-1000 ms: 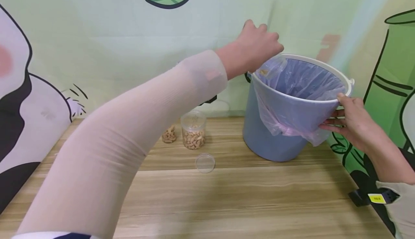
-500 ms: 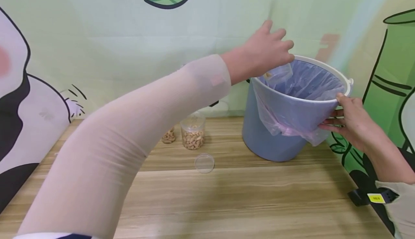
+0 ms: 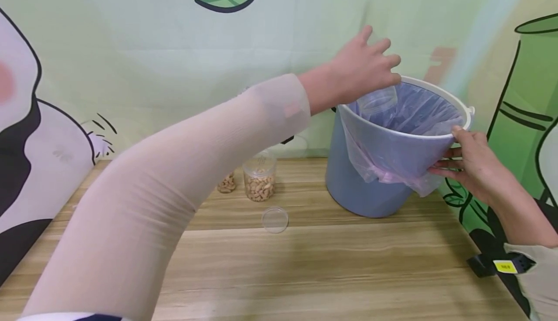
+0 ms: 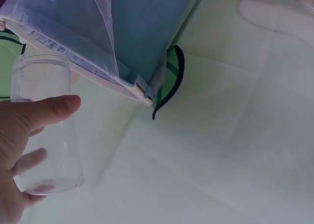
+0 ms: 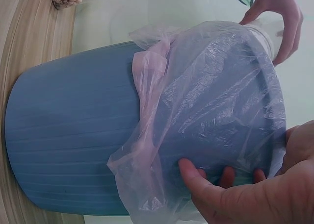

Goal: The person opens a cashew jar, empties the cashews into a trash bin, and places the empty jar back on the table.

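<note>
My left hand (image 3: 359, 69) holds a clear plastic jar (image 4: 61, 150) tipped over the rim of a blue bucket (image 3: 364, 195). Thumb and fingers wrap the jar's sides, and in the left wrist view no nuts show inside it. Part of the jar lies hidden behind the hand in the head view. A thin translucent bag (image 5: 211, 91) lines the bucket, folded over its white rim and bunched outside. On the right, my right hand (image 3: 481, 168) grips the rim, thumb on top and fingers against the bagged outer wall.
A clear jar (image 3: 260, 185) partly filled with cashew-like nuts stands on the wooden table (image 3: 305, 267). Left of it, more nuts (image 3: 226, 183) show in a container partly hidden by my sleeve. A round clear lid (image 3: 275, 220) lies in front. A printed cloth backdrop (image 3: 152, 30) rises behind.
My left hand has shifted slightly right and its fingers have spread, the jar moving further over the bucket. Brownish bits seen earlier in the jar no longer show. The right hand stays put.
</note>
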`<state>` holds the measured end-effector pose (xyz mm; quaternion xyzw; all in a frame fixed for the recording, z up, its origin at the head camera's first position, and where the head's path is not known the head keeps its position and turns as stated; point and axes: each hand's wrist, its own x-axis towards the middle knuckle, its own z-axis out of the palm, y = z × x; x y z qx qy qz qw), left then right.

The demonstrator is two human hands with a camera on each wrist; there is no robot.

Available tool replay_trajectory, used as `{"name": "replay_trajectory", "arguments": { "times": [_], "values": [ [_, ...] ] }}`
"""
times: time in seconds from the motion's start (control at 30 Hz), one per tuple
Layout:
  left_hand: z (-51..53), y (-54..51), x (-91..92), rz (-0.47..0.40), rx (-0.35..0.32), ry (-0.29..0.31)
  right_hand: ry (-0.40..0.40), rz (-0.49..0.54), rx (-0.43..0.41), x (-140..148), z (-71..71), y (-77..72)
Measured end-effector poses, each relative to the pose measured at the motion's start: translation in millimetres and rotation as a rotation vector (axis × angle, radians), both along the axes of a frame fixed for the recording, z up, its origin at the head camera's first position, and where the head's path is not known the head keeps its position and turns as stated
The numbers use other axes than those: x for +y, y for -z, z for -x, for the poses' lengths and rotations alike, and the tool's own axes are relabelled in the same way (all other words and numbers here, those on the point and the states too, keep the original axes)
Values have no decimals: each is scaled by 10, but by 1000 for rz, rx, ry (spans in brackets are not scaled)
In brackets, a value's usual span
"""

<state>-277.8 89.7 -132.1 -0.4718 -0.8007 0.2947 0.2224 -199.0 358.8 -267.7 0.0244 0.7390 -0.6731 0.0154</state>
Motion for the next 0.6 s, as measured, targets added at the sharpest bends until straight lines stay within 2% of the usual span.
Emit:
{"name": "replay_trajectory", "arguments": {
  "times": [0.23,0.47,0.6],
  "values": [
    [36,32,-122,-44,-15,-57,1,-23,-3,5,-3,-3],
    [72,16,-235,-117,-116,-163,-2,29,-9,48,21,-10],
    [85,14,-319,-177,-167,-212,2,5,-11,39,19,-16]
  ]
}}
